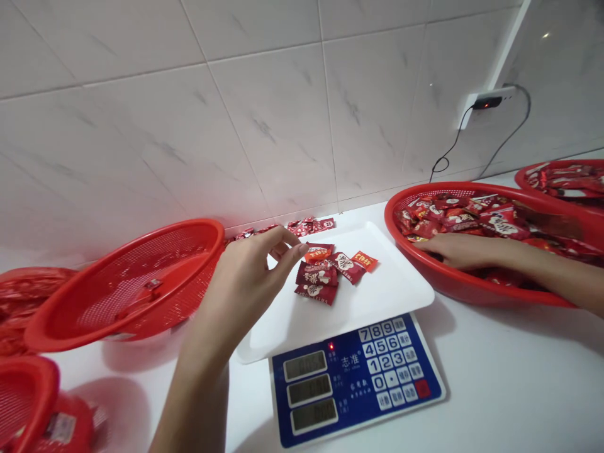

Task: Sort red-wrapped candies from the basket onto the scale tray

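My left hand (252, 270) is over the left side of a white weighing tray (372, 308). Its thumb and forefinger come together beside an orange candy packet (319, 252); whether they hold anything is unclear. Several dark red candy packets (317, 293) and a smaller orange packet (364, 260) lie together on the tray. The tray sits on a blue digital scale (349, 393) with a keypad and three displays. My right hand (455, 250) reaches into a red basket (434, 289) full of wrapped candies (503, 223), its fingertips hidden among them.
At left, a tilted red basket (127, 251) holds a few packets, with another red basket (28, 402) nearer me. Patterned red packets (311, 226) lie behind the tray by the tiled wall (264, 126). Another filled basket (566, 165) stands far right, below a wired socket (488, 104).
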{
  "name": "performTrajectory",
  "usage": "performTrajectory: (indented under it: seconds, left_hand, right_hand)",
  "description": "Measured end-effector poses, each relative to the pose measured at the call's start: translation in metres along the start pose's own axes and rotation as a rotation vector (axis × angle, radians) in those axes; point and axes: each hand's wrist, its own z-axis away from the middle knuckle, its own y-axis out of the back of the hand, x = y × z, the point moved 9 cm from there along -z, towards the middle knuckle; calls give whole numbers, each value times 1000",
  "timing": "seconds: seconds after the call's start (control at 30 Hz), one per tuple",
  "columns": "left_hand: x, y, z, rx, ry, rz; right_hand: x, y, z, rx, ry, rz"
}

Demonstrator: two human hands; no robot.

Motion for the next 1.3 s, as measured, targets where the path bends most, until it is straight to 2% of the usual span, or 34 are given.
performTrajectory:
  seconds: [0.07,0.1,0.33,0.43,0.53,0.67,0.73,0.87,1.0,1.07,1.13,1.2,1.3]
  left_hand:
    - [2,0,0,0,-14,7]
    - [2,0,0,2,-17,9]
    - [-9,7,-1,25,15,23]
    - [-15,2,-5,19,20,5]
    - [-18,-17,-10,-26,1,-40]
    - [-16,-56,-12,-183,-67,-93]
    - [-13,-69,-10,-244,-92,-110]
    - [-12,-76,-7,-273,-89,-193]
    - [-16,-76,-8,-265,-61,-256]
    - [-19,-74,-10,-255,-37,-277]
    - [-20,-72,-11,-242,-17,-296]
    - [-21,-67,-12,-214,1,-318]
    - [-25,-50,-13,-139,35,-348]
  right_hand:
    - [1,-2,0,-95,-43,-26]
    - [2,4,0,-87,-61,-63]
    - [18,87,21,455,-133,-333]
    - [14,105,33,623,-171,-511]
    - [-10,98,29,574,-193,-747]
    - [-68,76,7,382,-42,-908]
    - [-89,62,-4,301,10,-1011]
    - [-106,40,-24,240,54,-1094]
    - [-113,23,-42,227,60,-992]
    - [-113,24,-46,281,40,-891]
    - [-110,37,-42,406,34,-817]
    - [-105,58,-27,565,61,-840]
    - [-90,90,10,815,85,-1001]
